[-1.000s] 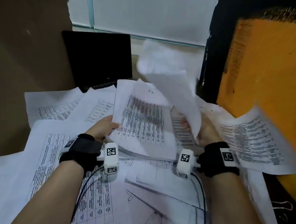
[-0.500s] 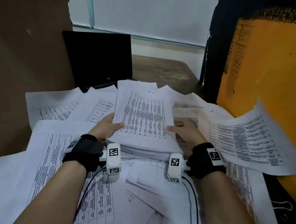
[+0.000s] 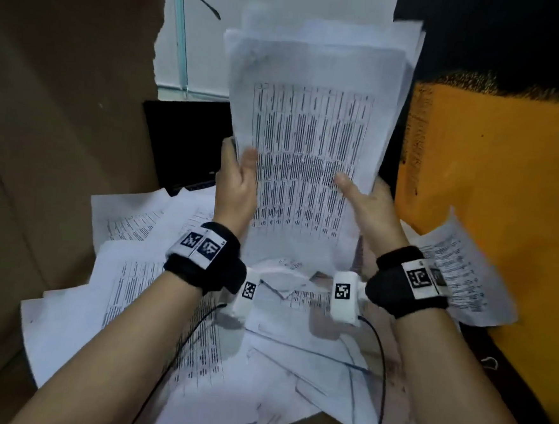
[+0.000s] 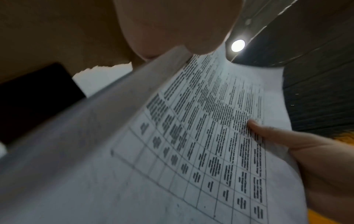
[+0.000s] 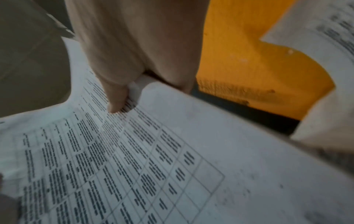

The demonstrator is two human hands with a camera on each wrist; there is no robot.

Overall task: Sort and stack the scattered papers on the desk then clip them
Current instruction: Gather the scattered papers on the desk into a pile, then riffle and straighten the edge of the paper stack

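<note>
The desk [image 3: 157, 46] is largely covered by loose sheets [image 3: 133, 301], which lie overlapped and askew from the dark laptop [image 3: 183, 145] at the back to the near edge, one more sheet resting against the orange panel [image 3: 492, 180] on the right. Above them the gathered stack [image 3: 309, 141] is held upright, its bottom edge raised just clear of the scatter and its printed table facing the head camera. It is clamped from both sides: the left hand [image 3: 237, 182] is curled round the left edge with the thumb on the front page, and the right hand [image 3: 368, 201] grips the right edge the same way. The upper corners are blurred, so it can only be guessed that the sheets fan unevenly there. From here the main risk is judged to be slippage — if either grip is eased while the stack is tapped square, inner pages could slide out and drop back into the scatter, or the tall top could fold over. Half a second earlier the stack lay flat on the desk under both hands; it has since been lifted and stood on end.
</note>
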